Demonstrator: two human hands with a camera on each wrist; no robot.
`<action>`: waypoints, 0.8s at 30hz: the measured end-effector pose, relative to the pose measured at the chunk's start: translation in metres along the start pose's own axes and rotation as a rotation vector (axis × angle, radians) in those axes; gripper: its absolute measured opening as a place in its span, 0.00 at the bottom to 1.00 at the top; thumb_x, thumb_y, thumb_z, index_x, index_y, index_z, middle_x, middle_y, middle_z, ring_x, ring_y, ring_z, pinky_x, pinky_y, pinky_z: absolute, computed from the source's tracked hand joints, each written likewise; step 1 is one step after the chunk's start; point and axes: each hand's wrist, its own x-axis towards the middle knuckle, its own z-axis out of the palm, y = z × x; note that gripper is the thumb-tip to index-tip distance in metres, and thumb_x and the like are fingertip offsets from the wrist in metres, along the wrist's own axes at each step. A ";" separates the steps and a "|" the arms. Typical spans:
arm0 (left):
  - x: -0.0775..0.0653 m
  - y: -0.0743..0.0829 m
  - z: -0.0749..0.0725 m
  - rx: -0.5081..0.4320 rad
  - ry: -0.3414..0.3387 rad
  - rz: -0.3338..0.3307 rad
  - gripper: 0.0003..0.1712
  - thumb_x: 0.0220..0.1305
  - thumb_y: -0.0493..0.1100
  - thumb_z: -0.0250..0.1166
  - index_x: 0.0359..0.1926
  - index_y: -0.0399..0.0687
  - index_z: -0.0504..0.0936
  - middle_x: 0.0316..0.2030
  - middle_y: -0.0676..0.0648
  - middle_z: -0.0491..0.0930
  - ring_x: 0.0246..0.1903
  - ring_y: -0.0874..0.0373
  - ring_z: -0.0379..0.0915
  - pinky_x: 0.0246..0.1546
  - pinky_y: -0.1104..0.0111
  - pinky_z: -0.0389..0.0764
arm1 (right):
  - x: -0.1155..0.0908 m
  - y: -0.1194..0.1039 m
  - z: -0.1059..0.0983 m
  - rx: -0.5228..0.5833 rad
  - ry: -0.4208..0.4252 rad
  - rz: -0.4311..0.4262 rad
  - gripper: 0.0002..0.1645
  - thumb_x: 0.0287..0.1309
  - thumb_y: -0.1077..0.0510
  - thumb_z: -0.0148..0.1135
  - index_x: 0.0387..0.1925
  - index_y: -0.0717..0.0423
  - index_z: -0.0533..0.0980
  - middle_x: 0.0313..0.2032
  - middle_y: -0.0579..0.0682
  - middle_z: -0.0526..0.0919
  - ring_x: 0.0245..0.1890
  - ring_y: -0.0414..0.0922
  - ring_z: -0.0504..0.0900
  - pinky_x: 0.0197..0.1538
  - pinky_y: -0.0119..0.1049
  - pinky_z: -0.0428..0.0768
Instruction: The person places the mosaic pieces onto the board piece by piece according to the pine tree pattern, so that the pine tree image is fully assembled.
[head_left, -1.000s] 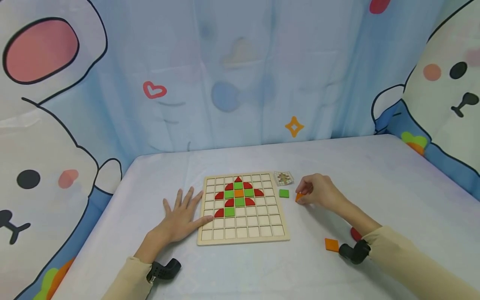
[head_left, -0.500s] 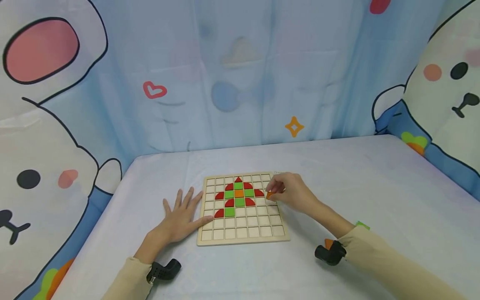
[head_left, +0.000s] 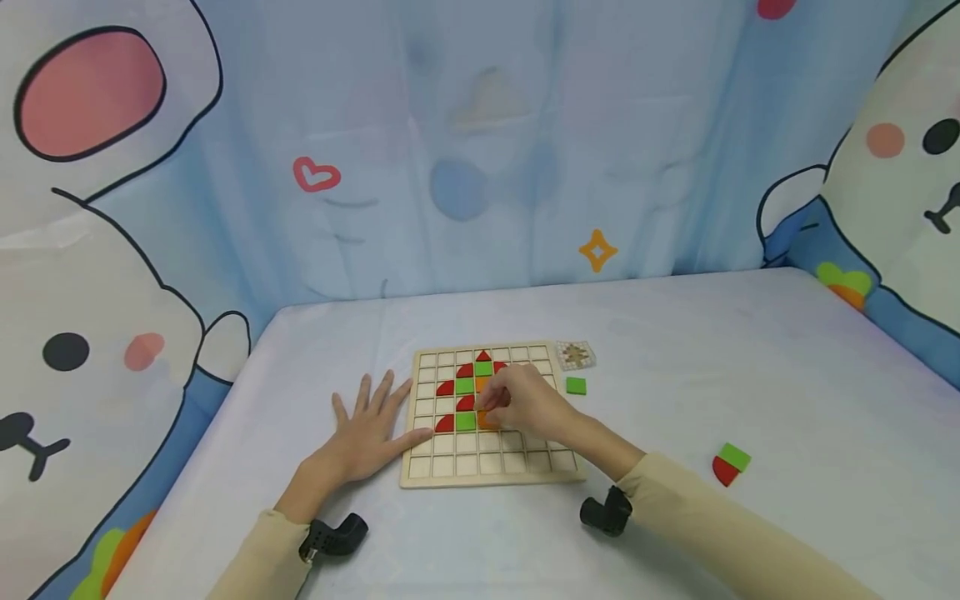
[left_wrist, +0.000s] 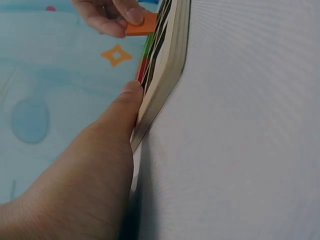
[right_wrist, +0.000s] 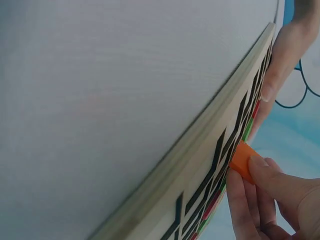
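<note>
A square wooden grid board [head_left: 495,481] lies on the table, with red, green and orange tiles set in some of its cells. My left hand [head_left: 367,442] is spread flat at the board's left side, its thumb on the frame. Over the middle of the board, my right hand [head_left: 528,404] pinches an orange square tile [right_wrist: 242,161] between thumb and fingers. The tile stands tilted, its lower edge at a cell just right of a green tile [head_left: 466,421]. In the head view my right hand covers several cells and tiles.
A small patterned card [head_left: 576,355] and a green square tile [head_left: 576,386] lie just right of the board. Farther right are another green tile [head_left: 734,457] and a red quarter-round tile [head_left: 725,472], touching. A printed curtain [head_left: 495,167] hangs behind the table.
My right hand has carried the orange tile leftward from the table, right of the board, to the board's middle. My left hand has stayed in place. The head view has shifted slightly.
</note>
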 end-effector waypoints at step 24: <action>-0.001 0.003 -0.004 -0.007 0.001 0.008 0.55 0.72 0.73 0.55 0.85 0.48 0.49 0.83 0.35 0.39 0.80 0.31 0.23 0.66 0.24 0.23 | 0.004 -0.013 0.011 -0.177 -0.010 0.088 0.08 0.56 0.74 0.74 0.38 0.66 0.90 0.37 0.53 0.92 0.45 0.49 0.87 0.46 0.36 0.87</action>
